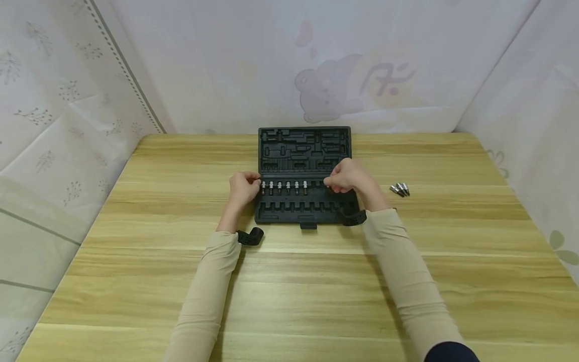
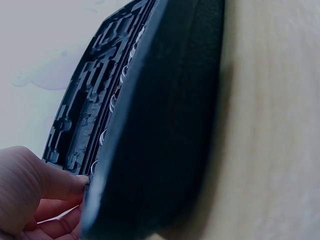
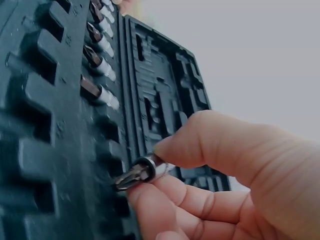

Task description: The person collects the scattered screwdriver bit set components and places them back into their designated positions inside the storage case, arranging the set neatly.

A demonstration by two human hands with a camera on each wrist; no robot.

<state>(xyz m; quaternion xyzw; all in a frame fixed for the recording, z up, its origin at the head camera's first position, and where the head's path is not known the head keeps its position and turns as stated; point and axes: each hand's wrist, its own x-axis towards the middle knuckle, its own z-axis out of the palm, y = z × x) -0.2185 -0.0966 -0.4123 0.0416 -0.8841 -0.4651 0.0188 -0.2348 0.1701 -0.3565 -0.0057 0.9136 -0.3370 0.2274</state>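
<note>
So the left hand (image 1: 244, 188) had its thumb over the side rim of the black case (image 1: 276, 219) with the fingers bent in against the outer side, basically pinching that edge. My guess is it was there as an anchor, since a light, plastic-looking case would probably skate around otherwise. The lid (image 1: 305, 131) was flipped right back, which left the slots easy to reach.

The right hand (image 1: 348, 176) was nearly closed, thumb and fingertips clamped on a single socket bit (image 3: 145, 172). It was over the slots at the right side, past the end of the row of six bits (image 1: 288, 187). I couldn't tell if its tip actually touched the tray. It was gripped by the back end, tip poking out free, which I'd say gave the fingers clearance from the molding. It also pointed the same way as the seated ones, collar toward the hinge.

Looks-wise: shiny silver collar, dark ring of shadow at its mouth, and a fluted, cross-type tip in darker metal. Its closest neighbor in the row had a plain, blocky brownish tip instead.

A few loose bits (image 1: 400, 189) lay bunched on the desk (image 1: 294, 301) to the right, probably for easy reach.
</note>
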